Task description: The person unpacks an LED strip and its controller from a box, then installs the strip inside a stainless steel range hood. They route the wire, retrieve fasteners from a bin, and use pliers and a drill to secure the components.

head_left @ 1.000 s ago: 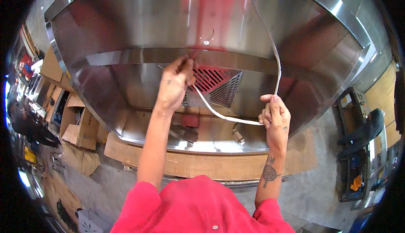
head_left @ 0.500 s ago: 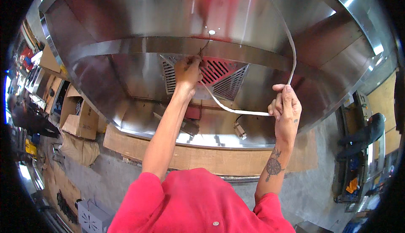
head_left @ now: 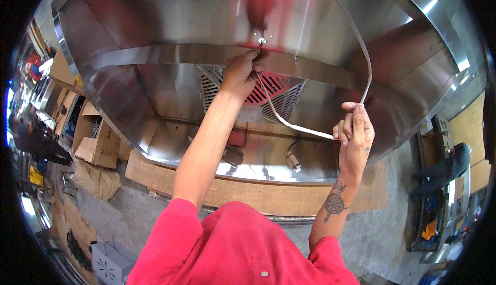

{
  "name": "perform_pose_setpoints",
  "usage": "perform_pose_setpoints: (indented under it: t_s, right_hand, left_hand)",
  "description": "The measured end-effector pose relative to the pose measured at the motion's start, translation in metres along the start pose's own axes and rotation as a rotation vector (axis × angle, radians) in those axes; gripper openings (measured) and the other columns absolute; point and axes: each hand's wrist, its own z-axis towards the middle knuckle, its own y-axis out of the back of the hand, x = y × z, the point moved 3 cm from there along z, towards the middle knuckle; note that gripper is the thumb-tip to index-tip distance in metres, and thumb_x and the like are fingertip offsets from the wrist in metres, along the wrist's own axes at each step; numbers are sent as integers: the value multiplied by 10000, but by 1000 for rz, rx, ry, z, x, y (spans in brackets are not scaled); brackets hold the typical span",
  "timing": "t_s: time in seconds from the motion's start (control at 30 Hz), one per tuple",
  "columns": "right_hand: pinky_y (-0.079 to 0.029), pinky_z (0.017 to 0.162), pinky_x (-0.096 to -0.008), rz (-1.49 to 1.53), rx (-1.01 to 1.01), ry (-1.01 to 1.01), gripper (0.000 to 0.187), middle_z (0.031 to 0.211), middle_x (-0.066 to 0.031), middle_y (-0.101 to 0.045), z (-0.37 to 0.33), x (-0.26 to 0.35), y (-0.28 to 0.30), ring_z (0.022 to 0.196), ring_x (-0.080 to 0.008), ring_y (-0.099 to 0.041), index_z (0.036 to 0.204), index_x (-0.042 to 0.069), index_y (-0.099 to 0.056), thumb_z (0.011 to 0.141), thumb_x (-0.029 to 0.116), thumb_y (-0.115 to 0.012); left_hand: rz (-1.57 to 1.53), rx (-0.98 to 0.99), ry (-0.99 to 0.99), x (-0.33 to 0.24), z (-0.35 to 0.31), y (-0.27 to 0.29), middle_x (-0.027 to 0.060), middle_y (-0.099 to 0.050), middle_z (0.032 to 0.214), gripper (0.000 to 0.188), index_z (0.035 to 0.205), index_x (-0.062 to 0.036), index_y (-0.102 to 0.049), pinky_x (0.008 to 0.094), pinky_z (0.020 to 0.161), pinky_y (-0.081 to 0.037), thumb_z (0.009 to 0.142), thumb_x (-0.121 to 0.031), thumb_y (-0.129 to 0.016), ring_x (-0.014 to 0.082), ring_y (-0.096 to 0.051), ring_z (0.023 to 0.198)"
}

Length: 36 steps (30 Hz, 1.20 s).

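A long white cable (head_left: 294, 125) runs between my two hands. Its end is pinched in my left hand (head_left: 243, 73), raised near a small round hole (head_left: 262, 41) in the shiny steel panel (head_left: 196, 21). A thin dark wire (head_left: 262, 46) comes from that hole down to my left fingertips; whether it joins the cable is hidden by my fingers. Farther right, my right hand (head_left: 355, 127) is closed around the cable, which bends up from it to the top of the view. Behind my left hand is a triangular slotted vent (head_left: 281, 99).
Inside the steel housing's lower part lie a small tan block-like part (head_left: 293, 160) and a dark red piece (head_left: 237, 138). Cardboard (head_left: 268, 197) lies under the near edge. An open cardboard box (head_left: 98, 140) stands left, a grey box (head_left: 111, 264) lower left. A person (head_left: 449, 163) is at the right.
My left hand has moved up and to the right, bringing the cable end closer to the hole. My right hand has shifted slightly right, still holding the cable.
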Motion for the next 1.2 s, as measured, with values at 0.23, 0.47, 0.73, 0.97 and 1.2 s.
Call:
perform_pose_setpoints:
  t_s: [0.23, 0.47, 0.73, 0.97, 1.2]
  right_hand:
    - [-390, 532, -228, -5, -13, 11, 369, 588, 66, -324, 2, -1, 1, 481, -24, -300, 1065, -6, -637, 1099, 331, -491]
    - [-386, 535, -229, 10, -5, 18, 371, 587, 67, -325, 3, -1, -2, 484, -25, -303, 1056, -2, -642, 1097, 337, -496]
    - [-384, 529, -232, 6, -20, 32, 367, 577, 65, -325, 3, 0, 0, 476, -26, -301, 1048, 2, -644, 1098, 333, -493]
    - [-394, 533, -238, 13, -16, 31, 365, 571, 63, -329, 4, -1, -3, 472, -29, -302, 1042, 4, -642, 1099, 331, -491]
    - [-403, 545, -239, 4, -29, 26, 375, 571, 60, -333, 5, 0, -3, 473, -33, -307, 1042, 1, -639, 1096, 343, -494]
  left_hand:
    - [60, -35, -52, 10, 7, 2, 63, -659, 1059, 187, 1181, -53, -609, 193, 516, -383, 995, -50, -588, 89, -608, 856]
    - [-28, 46, -27, 9, 16, 3, 103, -662, 1023, 200, 1186, -21, -591, 188, 519, -396, 989, -17, -558, 91, -560, 748]
    - [-93, -42, 103, 11, 15, 12, 146, -675, 1008, 165, 1132, 16, -600, 171, 494, -405, 968, 20, -583, 85, -529, 676]
    - [-156, -6, 43, -1, 24, 3, 134, -692, 1001, 148, 1114, 55, -612, 179, 493, -422, 977, 5, -584, 95, -555, 692]
    - [-134, -6, 15, -1, 18, -1, 145, -697, 1023, 161, 1119, 61, -620, 198, 526, -422, 991, -11, -556, 105, -574, 717]
